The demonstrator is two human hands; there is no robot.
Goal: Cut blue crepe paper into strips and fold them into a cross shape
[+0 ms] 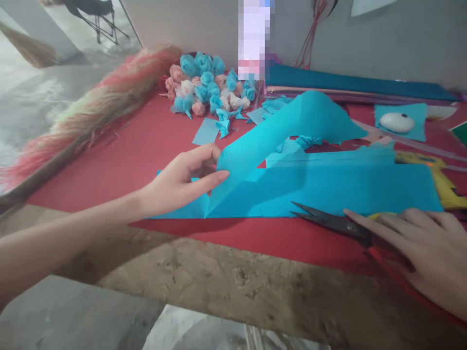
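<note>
My left hand (182, 180) pinches a raised strip of blue crepe paper (270, 131) between thumb and fingers. The strip arches up and to the right, above a long flat blue sheet (328, 187) on the red table covering. In my right hand (423, 248), at the lower right, are scissors (339, 224) with dark blades, slightly parted. Their tips point left and lie over the sheet's front edge. Part of the handles is hidden by my fingers.
Blue, pink and white paper flowers (207, 90) are heaped at the back. A fringed bundle (91, 102) lies along the left side. Rolled paper (357, 82), a white oval object (397, 122) and a yellow tool (441, 180) are at the right. The wooden edge (219, 272) runs in front.
</note>
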